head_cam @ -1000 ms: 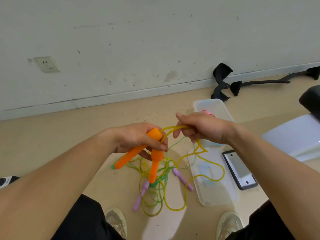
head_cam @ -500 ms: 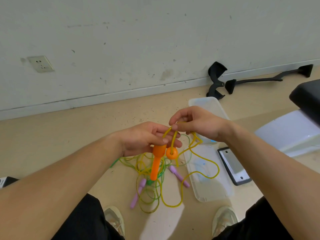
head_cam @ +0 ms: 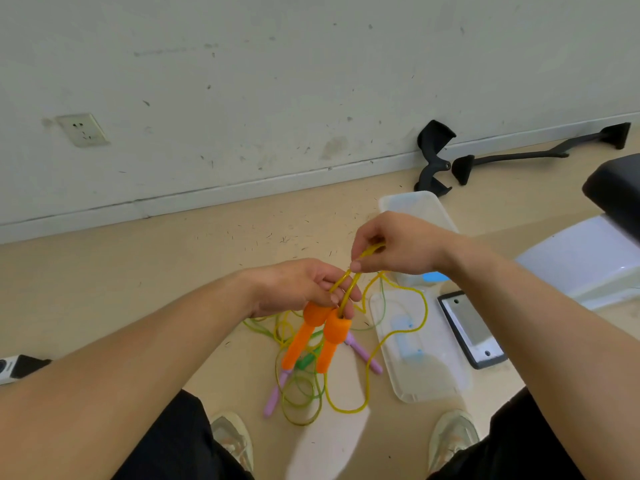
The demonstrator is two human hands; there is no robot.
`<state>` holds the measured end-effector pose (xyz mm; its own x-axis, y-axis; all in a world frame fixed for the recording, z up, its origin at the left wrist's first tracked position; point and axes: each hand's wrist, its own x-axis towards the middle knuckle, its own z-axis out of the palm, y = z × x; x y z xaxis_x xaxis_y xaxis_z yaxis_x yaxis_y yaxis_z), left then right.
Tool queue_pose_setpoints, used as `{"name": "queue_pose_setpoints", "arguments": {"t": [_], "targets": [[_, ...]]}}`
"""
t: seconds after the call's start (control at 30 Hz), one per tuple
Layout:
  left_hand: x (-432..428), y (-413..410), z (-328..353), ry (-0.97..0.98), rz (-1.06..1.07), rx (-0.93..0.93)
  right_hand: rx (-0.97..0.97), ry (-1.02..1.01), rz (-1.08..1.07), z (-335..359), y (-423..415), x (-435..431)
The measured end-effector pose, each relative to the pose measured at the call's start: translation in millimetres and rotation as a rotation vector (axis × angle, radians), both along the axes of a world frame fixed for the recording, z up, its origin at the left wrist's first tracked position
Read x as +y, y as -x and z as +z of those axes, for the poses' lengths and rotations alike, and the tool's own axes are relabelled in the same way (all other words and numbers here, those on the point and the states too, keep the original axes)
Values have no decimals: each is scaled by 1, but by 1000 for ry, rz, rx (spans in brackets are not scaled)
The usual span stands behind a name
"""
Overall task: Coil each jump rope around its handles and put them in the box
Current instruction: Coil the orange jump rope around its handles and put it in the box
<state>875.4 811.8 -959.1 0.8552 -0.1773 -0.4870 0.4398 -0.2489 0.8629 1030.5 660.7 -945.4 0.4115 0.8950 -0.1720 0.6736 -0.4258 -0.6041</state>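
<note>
Clamping both handles (head_cam: 322, 337) side by side in the left hand (head_cam: 294, 289), pinching the rope (head_cam: 370, 250) just above them with the right hand (head_cam: 401, 247), near the box (head_cam: 412, 202); best keeping tension, laying tight even turns

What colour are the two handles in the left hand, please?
The handles are orange, clearest in the head view.

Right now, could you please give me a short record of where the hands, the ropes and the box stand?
Left hand: grips the tops of both orange handles, side by side, pointing down
Right hand: pinches the yellow rope just above the handles
Yellow rope: uncoiled, hanging loose to the floor
Other ropes: purple handles and a green handle lie tangled on the floor
Box: open, beyond the right hand
Lid: on the floor beside the ropes
</note>
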Motion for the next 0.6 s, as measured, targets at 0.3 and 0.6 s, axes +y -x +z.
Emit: {"name": "queue_pose_setpoints", "arguments": {"t": [0.3, 0.6], "targets": [[-8, 1, -4, -103, 77, -21, -328, 103, -67, 0, 7, 4], [-2, 2, -1, -62, -31, -54, 122, -151, -91, -6, -1, -3]]}}
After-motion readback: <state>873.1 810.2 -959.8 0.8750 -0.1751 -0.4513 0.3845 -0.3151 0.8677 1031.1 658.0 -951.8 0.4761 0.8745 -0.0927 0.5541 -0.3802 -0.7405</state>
